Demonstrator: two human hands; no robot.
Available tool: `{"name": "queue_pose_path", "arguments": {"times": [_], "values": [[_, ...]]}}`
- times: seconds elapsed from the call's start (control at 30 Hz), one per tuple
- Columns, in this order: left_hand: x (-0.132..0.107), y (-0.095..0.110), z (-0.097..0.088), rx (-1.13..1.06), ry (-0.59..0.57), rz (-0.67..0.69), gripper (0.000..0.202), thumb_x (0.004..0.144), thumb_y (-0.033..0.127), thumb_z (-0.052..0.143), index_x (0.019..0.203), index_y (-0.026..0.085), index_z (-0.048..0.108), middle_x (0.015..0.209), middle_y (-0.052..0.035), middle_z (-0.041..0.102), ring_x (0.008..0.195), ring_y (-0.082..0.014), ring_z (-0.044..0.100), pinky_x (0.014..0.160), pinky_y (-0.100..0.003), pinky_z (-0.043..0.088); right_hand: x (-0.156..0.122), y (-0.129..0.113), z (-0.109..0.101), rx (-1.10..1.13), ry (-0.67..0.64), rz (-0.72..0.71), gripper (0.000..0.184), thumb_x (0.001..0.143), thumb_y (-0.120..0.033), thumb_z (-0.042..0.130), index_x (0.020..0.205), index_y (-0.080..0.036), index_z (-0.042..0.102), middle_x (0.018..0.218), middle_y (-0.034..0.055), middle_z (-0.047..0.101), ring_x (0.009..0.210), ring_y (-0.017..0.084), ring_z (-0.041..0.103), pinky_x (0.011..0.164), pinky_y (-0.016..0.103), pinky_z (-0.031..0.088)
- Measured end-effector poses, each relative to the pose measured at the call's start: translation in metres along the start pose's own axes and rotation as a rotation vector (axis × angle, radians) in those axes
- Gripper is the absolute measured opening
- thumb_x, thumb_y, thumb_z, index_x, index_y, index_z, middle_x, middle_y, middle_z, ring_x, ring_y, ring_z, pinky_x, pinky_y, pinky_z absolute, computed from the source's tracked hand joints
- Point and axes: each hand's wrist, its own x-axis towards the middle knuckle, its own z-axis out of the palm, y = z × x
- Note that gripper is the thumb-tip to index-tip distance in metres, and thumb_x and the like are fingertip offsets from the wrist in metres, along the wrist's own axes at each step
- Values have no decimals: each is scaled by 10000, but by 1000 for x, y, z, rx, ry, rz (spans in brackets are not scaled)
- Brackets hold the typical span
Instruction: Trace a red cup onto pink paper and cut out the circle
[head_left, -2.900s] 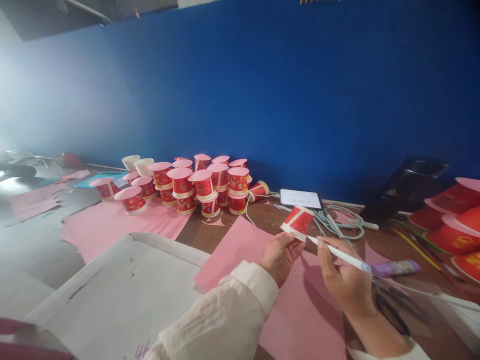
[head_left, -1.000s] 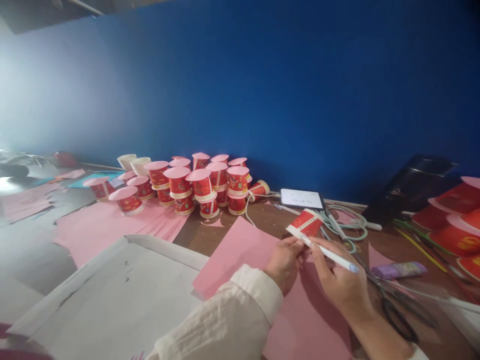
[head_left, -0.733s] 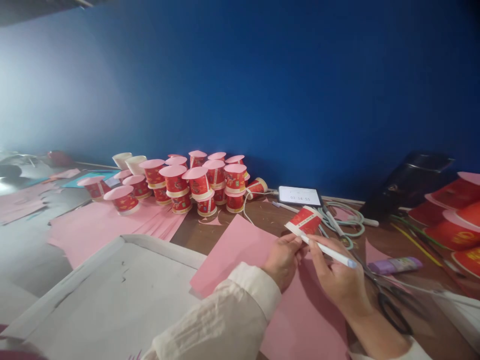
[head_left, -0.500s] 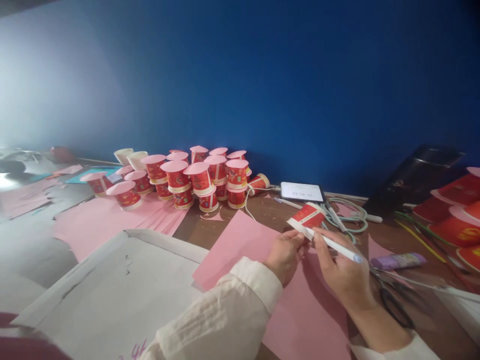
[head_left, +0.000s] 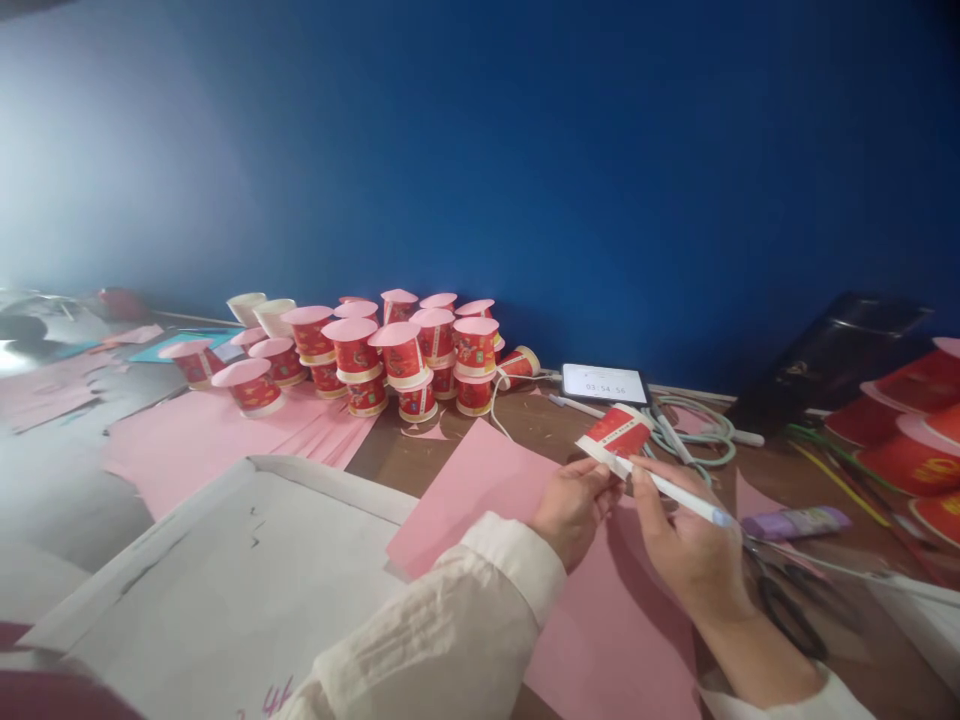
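Between the fingers of my left hand [head_left: 574, 505] is the pale rim of a red paper cup [head_left: 616, 432], tilted on its side over the pink paper [head_left: 491, 480]. My right hand [head_left: 694, 550] is closed around a white pen [head_left: 686, 497], whose tip end meets the cup's pale rim; the exact contact is too small to make out. The pink sheet lies under both hands. Behind them is a phone [head_left: 604, 384] showing a running timer, with a pale coiled cable [head_left: 712, 430] beside it.
Several red cups with pink paper discs [head_left: 401, 350] stand stacked against the blue wall. A white box lid [head_left: 247, 560] lies at the left front. To the right are a purple glue stick [head_left: 796, 523], scissors [head_left: 791, 610] and a black bottle [head_left: 829, 355].
The phone's timer has advanced. The cup and the pen have shifted very slightly, and both hands keep the same grip.
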Motion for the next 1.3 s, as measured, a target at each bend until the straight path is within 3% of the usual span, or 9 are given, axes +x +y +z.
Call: {"name": "queue_pose_path", "arguments": {"times": [0.73, 0.97, 1.3], "values": [[-4, 6, 7, -29, 40, -21, 169, 727, 224, 764, 837, 100, 730, 912, -119, 706, 904, -189, 639, 1005, -339, 425, -1, -1, 2, 26, -43, 7, 194, 943, -293, 550, 980, -167, 693, 915, 85, 729, 845, 209, 682, 797, 328, 524], [-4, 4, 6, -20, 55, -22, 184, 723, 211, 777, 872, 110, 739, 919, -97, 698, 853, -157, 626, 996, -342, 426, 0, 0, 2, -1, 15, 33, 223, 941, -289, 545, 1032, -153, 696, 955, 102, 736, 878, 228, 688, 829, 360, 528], [-4, 4, 2, -44, -1, -12, 195, 765, 207, 744, 925, 96, 730, 1015, -132, 703, 969, -188, 640, 1044, -348, 415, 0, -2, 1, -35, 26, 36, 224, 941, -303, 533, 1001, -159, 694, 926, 98, 738, 851, 234, 690, 808, 381, 533]]}}
